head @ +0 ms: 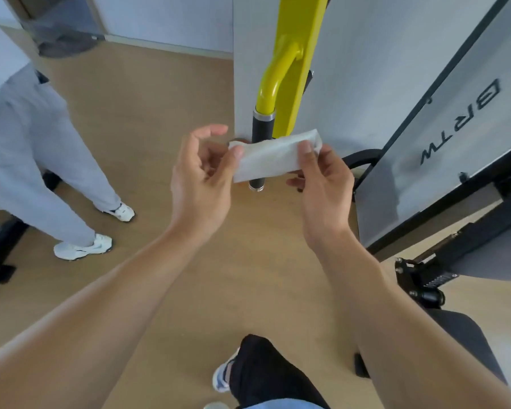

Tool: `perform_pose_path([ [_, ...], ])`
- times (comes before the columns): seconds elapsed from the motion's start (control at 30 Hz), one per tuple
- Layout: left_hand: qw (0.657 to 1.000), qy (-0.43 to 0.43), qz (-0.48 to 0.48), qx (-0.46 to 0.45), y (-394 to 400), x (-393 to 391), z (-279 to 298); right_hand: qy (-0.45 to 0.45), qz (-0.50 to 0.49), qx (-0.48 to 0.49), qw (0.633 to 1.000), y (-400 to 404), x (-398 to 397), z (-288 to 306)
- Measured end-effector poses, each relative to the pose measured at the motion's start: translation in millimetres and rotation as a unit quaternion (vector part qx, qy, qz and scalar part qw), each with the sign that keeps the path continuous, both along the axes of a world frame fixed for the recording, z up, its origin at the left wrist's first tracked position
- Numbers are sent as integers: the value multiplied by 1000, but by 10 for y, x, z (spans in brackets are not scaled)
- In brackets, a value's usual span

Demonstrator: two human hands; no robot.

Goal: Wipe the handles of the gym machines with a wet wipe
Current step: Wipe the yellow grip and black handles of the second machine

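Observation:
A folded white wet wipe (270, 159) is stretched between my two hands, just in front of a black handle grip (261, 128) with a metal collar. That grip hangs from a yellow machine arm (289, 63). My left hand (202, 178) pinches the wipe's left end between thumb and fingers. My right hand (322, 181) pinches its right end, thumb on top. The wipe hides the middle of the grip; the grip's lower end (256, 184) shows below it.
A grey machine panel (443, 137) with black frame and lettering stands at the right. Below it sits a black bracket (422, 281). A person in grey trousers and white shoes (83, 246) stands at the left on the wooden floor (160, 113). My own leg (266, 376) is at the bottom.

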State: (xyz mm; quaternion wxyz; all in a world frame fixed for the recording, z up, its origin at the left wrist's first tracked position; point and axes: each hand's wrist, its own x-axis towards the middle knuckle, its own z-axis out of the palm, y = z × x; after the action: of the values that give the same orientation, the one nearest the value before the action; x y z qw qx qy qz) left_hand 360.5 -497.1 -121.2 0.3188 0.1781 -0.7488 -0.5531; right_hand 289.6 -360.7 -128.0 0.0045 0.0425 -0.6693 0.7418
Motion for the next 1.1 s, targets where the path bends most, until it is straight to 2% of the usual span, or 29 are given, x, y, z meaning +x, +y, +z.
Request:
perform_pose_path([
  [0.1, 999, 14, -47, -11, -207, -210, -14, 25, -65, -18, 997, -201, -154, -27],
  [0.23, 992, -16, -123, 3, -483, -459, 4, 21, -125, -10, 992, -337, -404, -58],
  [0.37, 981, -43, -177, -73, -744, -739, 5, 0, -123, 61, 991, -478, -566, -103],
  [0.53, 945, 26, -290, -148, -844, -951, -95, 21, -209, 105, 972, -654, -479, -20],
  [0.63, 917, 72, -362, -149, -929, -1102, -164, 60, -171, 61, 982, -781, -243, -70],
  [0.7, 891, 95, -415, -157, -993, -1223, -163, 95, -141, 32, 985, -858, -122, -143],
  [0.77, 864, 115, -460, -172, -1066, -1348, -108, 101, -180, 111, 972, -977, -61, -141],
  [0.83, 833, 173, -489, -193, -1177, -1445, 9, 83, -255, 186, 945, -1081, -26, -153],
  [0.9, 776, 287, -501, -254, -1247, -1569, 202, 77, -326, 226, 915, -1177, -19, -150],
  [0.97, 703, 341, -531, -329, -1231, -1724, 399, 51, -357, 268, 893, -1266, -49, -188],
  [1.03, 649, 313, -570, -395, -1119, -1874, 506, 30, -372, 284, 883, -1327, -57, -226],
  [1.1, 630, 267, -593, -426, -1030, -1967, 527, 12, -386, 285, 877, -1360, -58, -226],
])
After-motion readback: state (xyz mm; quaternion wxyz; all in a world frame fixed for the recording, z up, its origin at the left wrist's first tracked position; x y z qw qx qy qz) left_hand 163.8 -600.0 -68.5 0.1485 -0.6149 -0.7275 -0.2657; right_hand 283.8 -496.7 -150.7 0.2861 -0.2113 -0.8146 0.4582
